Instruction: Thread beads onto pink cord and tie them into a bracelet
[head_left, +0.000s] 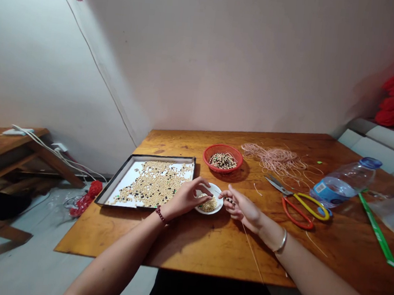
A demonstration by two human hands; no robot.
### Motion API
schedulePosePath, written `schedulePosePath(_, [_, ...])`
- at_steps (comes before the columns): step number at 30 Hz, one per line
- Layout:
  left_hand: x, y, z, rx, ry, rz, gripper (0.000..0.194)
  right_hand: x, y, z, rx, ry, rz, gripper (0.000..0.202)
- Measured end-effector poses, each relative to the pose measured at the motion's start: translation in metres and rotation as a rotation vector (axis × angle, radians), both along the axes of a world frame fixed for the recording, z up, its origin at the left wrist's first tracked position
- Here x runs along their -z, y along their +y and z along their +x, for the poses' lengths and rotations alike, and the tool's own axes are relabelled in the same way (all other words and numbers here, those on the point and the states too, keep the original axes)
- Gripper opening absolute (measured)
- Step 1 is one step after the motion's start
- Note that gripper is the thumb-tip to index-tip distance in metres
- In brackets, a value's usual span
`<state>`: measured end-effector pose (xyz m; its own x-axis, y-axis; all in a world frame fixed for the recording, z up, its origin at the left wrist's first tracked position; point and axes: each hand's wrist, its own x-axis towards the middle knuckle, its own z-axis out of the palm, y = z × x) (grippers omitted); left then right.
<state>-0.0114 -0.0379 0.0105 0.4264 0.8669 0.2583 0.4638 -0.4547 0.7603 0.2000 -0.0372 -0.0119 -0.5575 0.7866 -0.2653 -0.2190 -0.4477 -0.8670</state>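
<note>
My left hand [192,196] is curved over the left side of a small white bowl [220,196]. Its thumb and forefinger are apart, and I see nothing between them. Pale beads [208,205] lie in the bowl. At the bowl's right edge, my right hand [243,208] is closed around a short string of dark and pale beads [229,200]. A thin tip points from these fingers toward the bowl; whether it is a needle or bare cord I cannot tell. Thin cord [251,249] runs from under this hand to the table's front edge.
Left of the bowl lies a shallow tray [129,171] of pale and dark beads. Behind stands a red basket [221,170] with strung beads. Tangled pink cord [275,158], scissors [292,195], a tilted water bottle [342,188] and a green strip [378,230] lie to the right.
</note>
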Motion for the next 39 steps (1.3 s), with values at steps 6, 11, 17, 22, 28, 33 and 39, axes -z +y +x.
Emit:
schedulePosePath(6, [0.0,0.002,-0.001,-0.004,0.04,0.026,0.027,0.004,0.001,-0.005,0.097,-0.146,0.158,0.028])
schedulePosePath(11, [-0.01,0.008,-0.016,-0.202,0.195,0.249,0.016,0.005,0.003,-0.003,0.117,-0.139,0.11,0.02])
schedulePosePath(17, [-0.023,0.01,-0.029,-0.153,0.44,0.267,0.017,0.008,0.004,-0.002,0.109,-0.148,0.098,0.019])
schedulePosePath(22, [-0.008,0.005,-0.016,0.006,0.579,0.17,0.022,0.01,0.004,-0.003,0.093,-0.171,0.093,0.018])
schedulePosePath(28, [0.001,0.005,-0.011,-0.036,0.603,0.234,0.028,0.01,0.005,-0.002,0.098,-0.164,0.089,0.017])
schedulePosePath(33, [-0.004,0.003,-0.008,0.045,0.63,0.265,0.027,0.008,0.005,-0.002,0.098,-0.176,0.094,0.018])
schedulePosePath(39, [-0.004,0.001,-0.007,0.126,0.666,0.269,0.038,0.006,0.003,-0.004,0.088,-0.2,0.106,0.018])
